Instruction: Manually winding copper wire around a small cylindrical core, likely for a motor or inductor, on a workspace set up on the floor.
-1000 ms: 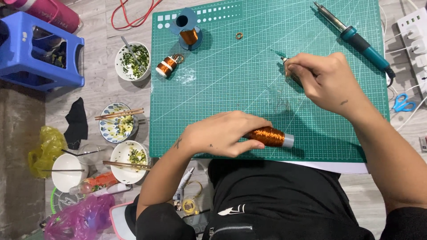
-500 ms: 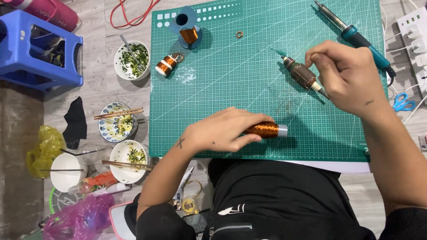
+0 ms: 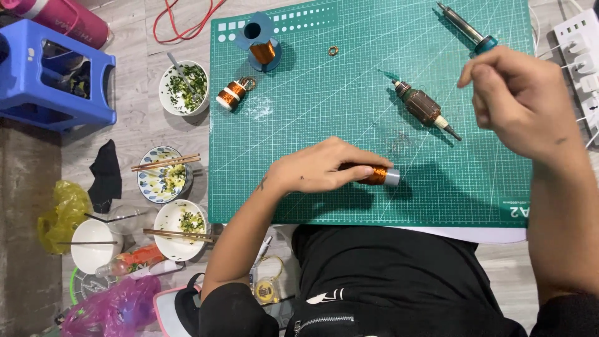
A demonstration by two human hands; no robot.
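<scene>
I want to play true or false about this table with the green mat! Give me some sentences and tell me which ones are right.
1. The left hand rests on a copper wire spool lying on the green mat. True.
2. The right hand is holding the motor rotor. False: the rotor lies on the mat by itself, and the right hand is raised beside it, not touching it.
3. The soldering iron lies near the mat's far right corner. True.
4. The bowls with chopsticks sit on the green mat. False: they are on the floor, left of the mat.
5. The stool is red. False: it is blue.
</scene>
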